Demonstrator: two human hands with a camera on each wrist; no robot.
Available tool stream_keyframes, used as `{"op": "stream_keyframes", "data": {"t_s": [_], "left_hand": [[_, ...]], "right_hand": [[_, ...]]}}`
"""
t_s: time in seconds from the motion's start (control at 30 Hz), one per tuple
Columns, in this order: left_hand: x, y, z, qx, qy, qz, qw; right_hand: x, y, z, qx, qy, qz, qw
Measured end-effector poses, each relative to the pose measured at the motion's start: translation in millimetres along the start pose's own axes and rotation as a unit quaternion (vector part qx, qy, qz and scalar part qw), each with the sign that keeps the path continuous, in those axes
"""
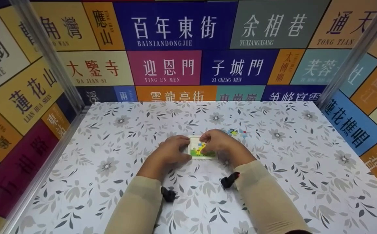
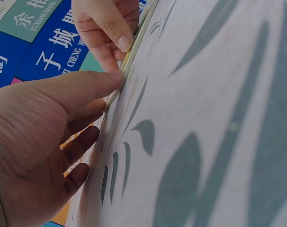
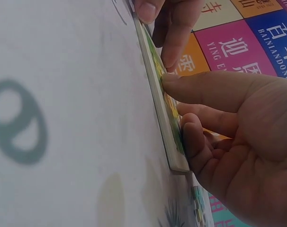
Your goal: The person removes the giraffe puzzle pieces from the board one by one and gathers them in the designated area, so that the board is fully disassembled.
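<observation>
A small jigsaw puzzle tray [image 1: 204, 158] with a pale rim lies on the table; its picture has a yellow figure on green. My left hand [image 1: 172, 150] holds the tray's left edge, thumb at the near corner and fingers on the far side. Over the tray's right part, my right hand [image 1: 220, 144] has curled fingers, with thumb and forefinger around a small bluish puzzle piece [image 1: 201, 144] at the picture. Its thumb [image 3: 174, 84] comes down at the tray surface in the right wrist view. The hand hides much of the tray's right side.
Several loose puzzle pieces [image 1: 233, 132] lie on the table beyond the right hand. The flower-patterned tabletop [image 1: 188, 201] meets walls of coloured sign panels [image 1: 175, 26] at the back and sides. Each wrist carries a small black device [image 1: 168, 194].
</observation>
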State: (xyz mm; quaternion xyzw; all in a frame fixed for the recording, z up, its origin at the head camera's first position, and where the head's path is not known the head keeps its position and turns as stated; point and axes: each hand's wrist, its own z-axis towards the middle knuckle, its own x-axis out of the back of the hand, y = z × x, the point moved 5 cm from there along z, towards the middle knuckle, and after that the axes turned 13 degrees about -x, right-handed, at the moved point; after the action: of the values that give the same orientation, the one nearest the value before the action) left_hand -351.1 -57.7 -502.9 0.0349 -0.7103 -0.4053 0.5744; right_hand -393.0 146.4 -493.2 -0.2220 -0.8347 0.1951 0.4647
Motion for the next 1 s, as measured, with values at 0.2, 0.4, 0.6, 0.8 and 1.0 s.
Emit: {"op": "stream_keyframes", "data": {"t_s": [0.2, 0.4, 0.6, 0.8, 1.0], "left_hand": [[-0.6, -0.6, -0.6, -0.002, 0.004, 0.004, 1.0], [0.8, 2.1, -1.5, -0.014, 0.009, 0.011, 0.9998], [1.2, 2.3, -0.5, -0.015, 0.003, 0.018, 0.9997], [1.3, 2.2, -0.7, -0.008, 0.001, 0.008, 0.9999], [2.0, 3.6, -1.0, -0.013, 0.003, 0.011, 0.9998]], "right_hand": [[-1.6, 0.1, -1.0, -0.014, 0.001, 0.002, 0.9999], [-2.9, 0.9, -0.8, 0.015, 0.007, 0.004, 0.9999], [-2.1, 0.6, 1.2, 0.035, 0.005, 0.015, 0.9993], [-1.0, 1.5, -1.3, 0.039, -0.004, 0.032, 0.9987], [1.6, 2.1, -3.4, 0.042, -0.007, 0.036, 0.9984]]}}
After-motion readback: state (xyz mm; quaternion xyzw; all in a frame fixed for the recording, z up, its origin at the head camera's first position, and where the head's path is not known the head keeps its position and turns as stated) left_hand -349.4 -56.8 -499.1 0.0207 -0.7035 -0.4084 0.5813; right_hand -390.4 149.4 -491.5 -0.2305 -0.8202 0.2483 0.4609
